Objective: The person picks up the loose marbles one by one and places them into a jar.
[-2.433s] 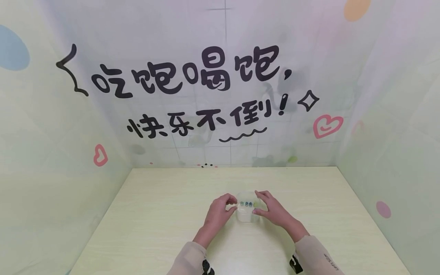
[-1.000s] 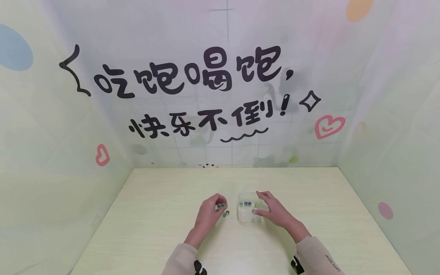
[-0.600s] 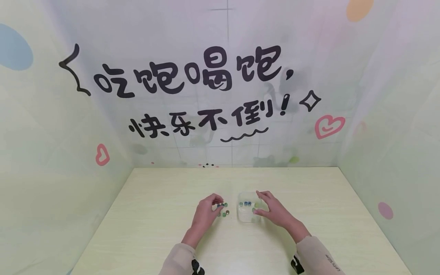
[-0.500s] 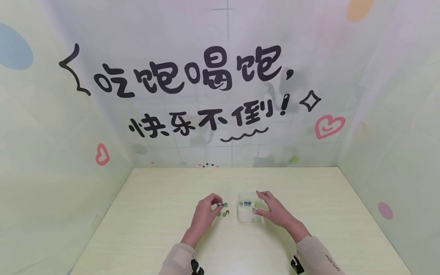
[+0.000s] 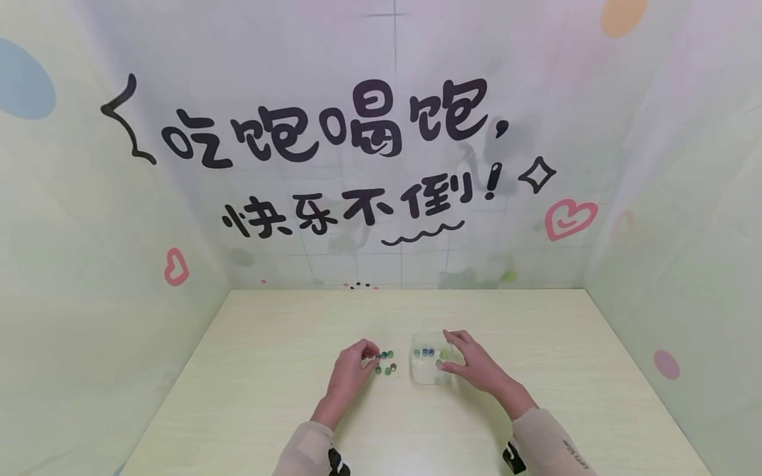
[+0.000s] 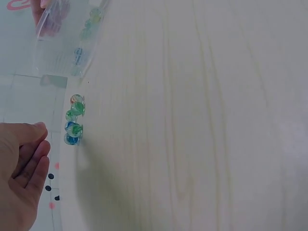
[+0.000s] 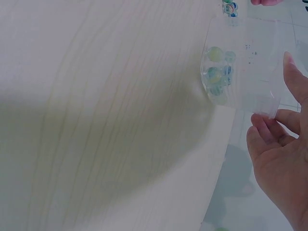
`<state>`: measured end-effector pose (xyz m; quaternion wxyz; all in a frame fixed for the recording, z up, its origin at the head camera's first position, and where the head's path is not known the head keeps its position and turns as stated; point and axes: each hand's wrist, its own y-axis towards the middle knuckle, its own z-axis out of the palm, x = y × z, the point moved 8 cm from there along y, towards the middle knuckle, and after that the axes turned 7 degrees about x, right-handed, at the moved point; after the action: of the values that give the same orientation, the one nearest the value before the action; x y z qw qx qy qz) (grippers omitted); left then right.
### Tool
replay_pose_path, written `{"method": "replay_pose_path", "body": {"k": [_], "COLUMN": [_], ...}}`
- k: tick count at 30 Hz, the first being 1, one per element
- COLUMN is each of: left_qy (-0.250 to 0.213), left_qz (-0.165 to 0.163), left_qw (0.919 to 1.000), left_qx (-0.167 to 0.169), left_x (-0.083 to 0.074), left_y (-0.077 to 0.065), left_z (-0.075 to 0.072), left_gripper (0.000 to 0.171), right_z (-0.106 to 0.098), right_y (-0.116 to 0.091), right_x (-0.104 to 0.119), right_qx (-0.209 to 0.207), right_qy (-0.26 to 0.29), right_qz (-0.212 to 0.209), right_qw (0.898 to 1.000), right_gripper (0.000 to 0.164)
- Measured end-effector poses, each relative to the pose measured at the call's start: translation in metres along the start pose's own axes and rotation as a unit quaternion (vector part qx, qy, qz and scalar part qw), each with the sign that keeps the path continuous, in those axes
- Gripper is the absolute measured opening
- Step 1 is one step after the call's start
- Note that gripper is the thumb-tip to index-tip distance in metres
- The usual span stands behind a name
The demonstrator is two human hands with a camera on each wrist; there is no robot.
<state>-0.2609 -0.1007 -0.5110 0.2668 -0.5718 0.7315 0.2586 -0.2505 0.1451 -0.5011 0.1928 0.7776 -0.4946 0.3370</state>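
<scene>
Several glass marbles (image 5: pixel 388 371), green, blue and one reddish, lie in a loose group on the table left of a clear plastic box (image 5: pixel 424 375). Beside them is my left hand (image 5: pixel 350 371), its fingertips at the group's left side. The left wrist view shows that hand (image 6: pixel 21 166) loosely bent, with no marble held and a gap to the marbles (image 6: pixel 74 120). My right hand (image 5: pixel 481 367) holds the box by its right side, thumb in front and fingers behind. Through the clear wall, several marbles (image 7: pixel 214 74) show inside the box, green, blue and yellowish.
The pale wood-grain table (image 5: pixel 268 390) ends at a printed cloth backdrop (image 5: pixel 333 264) with black lettering. Cloth walls (image 5: pixel 667 277) also close off both sides.
My left hand has moved left from the box and drawn back, leaving several marbles on the table that were at its fingers. My right hand and the box have stayed in place.
</scene>
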Motion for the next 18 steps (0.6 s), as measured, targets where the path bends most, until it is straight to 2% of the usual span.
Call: {"method": "replay_pose_path", "body": {"k": [6, 18], "left_qy": [-0.009, 0.011], "left_qz": [-0.019, -0.018], "left_qw": [0.9998, 0.9998], "left_qx": [0.007, 0.001], "left_x": [0.009, 0.021], "left_y": [-0.001, 0.0], "left_z": [0.004, 0.011], "left_gripper": [0.014, 0.014], "right_z": [-0.001, 0.001], "right_y": [0.001, 0.001], "right_x": [-0.001, -0.001], "right_qx": [-0.001, -0.004], "right_qy": [-0.001, 0.001], "right_qz": [0.001, 0.005], "right_qw": [1.0, 1.0], "right_gripper": [0.073, 0.072]}}
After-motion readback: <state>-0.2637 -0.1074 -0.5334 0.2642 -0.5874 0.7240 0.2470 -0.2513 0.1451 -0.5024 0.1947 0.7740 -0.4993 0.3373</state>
